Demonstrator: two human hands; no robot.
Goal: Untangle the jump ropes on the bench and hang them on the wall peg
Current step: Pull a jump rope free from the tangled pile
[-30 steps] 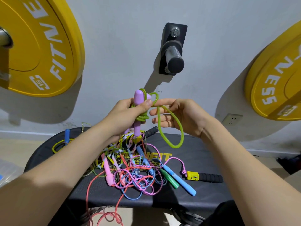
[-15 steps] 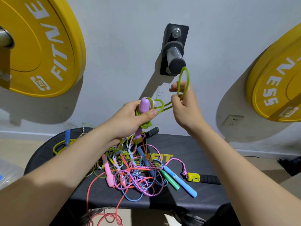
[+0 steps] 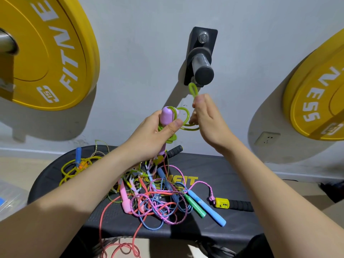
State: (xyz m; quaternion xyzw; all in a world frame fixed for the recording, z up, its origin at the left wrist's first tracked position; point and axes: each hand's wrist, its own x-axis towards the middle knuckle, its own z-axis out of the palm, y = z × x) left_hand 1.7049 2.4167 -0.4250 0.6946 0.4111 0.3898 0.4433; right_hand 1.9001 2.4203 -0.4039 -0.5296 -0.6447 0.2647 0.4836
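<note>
My left hand (image 3: pixel 156 133) grips the lilac handles (image 3: pixel 166 115) of a jump rope whose green cord (image 3: pixel 183 118) is wound around them. My right hand (image 3: pixel 206 116) pinches a small loop of that green cord (image 3: pixel 193 90), held up just below the black wall peg (image 3: pixel 202 66). The loop does not touch the peg. Below my hands a tangle of pink, blue, orange and green ropes (image 3: pixel 158 198) lies on the black bench (image 3: pixel 223 175).
Yellow weight plates hang on the wall at left (image 3: pixel 46 53) and right (image 3: pixel 316 101). A yellow rope with a blue handle (image 3: pixel 78 162) lies at the bench's left end. A yellow-and-black handle (image 3: pixel 232 203) lies at its right. A wall socket (image 3: pixel 267 139) sits low right.
My right hand has drawn the green loop in much smaller and shifted it down and left, under the peg's tip. My left hand holds the lilac handles steady.
</note>
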